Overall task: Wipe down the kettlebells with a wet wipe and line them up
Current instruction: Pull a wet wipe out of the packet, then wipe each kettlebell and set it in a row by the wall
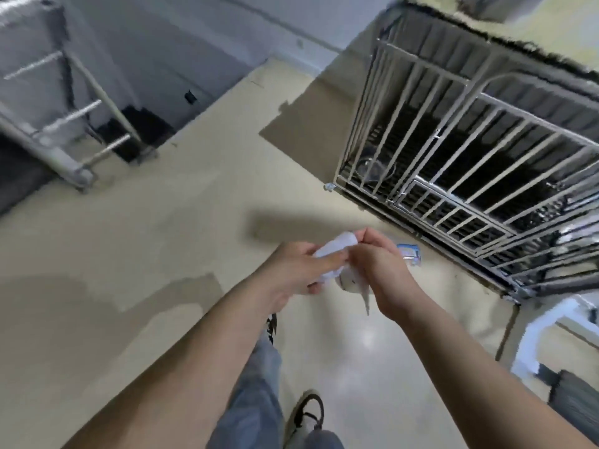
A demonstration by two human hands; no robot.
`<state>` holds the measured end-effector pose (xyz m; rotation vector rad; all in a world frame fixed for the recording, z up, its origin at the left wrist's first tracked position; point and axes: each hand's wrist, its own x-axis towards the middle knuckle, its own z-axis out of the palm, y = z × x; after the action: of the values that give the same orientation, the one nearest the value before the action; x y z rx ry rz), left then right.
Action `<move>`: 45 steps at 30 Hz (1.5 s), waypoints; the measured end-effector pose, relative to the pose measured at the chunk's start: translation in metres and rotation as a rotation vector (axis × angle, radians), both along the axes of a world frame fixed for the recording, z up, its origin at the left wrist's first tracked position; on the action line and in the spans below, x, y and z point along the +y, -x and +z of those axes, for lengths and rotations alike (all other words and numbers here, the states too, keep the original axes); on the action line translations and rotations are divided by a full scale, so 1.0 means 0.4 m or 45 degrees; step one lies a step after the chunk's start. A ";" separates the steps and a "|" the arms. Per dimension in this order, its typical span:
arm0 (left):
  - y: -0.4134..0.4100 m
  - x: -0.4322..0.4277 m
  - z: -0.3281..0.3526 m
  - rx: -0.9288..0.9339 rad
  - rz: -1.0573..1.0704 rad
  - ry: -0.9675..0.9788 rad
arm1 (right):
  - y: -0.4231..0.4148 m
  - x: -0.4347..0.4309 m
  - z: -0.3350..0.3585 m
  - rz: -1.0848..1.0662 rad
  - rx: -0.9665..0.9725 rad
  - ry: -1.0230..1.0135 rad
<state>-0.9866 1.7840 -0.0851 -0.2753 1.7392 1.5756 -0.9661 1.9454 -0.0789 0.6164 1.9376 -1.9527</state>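
A white wet wipe point(325, 254) is held crumpled between both hands, gripped by the left hand point(291, 273) and pinched at its top by the right hand point(379, 270). It is judged light, limp and damp, best taken by two corners and spread. At two o'clock beyond, a blue packet point(409, 254) lies on the floor point(162, 238); no kettlebells are seen.

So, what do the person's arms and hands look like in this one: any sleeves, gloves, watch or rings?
No gloves on the left hand or right hand. The left forearm and right forearm are uncovered to the frame edge: no sleeve, watch or bracelet in view. No ring shows, though blur hides fine detail. Below are blue-grey jeans and a dark shoe.
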 end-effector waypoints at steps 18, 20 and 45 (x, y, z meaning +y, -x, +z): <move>-1.126 -1.327 0.199 0.467 1.678 -0.352 | -0.691 -1.562 0.180 1.521 -0.052 -0.099; -1.245 -1.442 0.211 0.480 1.811 -0.301 | -0.789 -1.720 0.191 1.625 -0.088 -0.087; -1.667 -2.534 0.204 0.537 2.850 -0.065 | -1.245 -3.130 0.191 2.561 -0.219 0.009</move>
<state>-0.3197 0.7703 -0.0034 -2.6308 1.1661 3.0563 -0.4682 0.6934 -0.0026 -0.9058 1.1747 -0.4767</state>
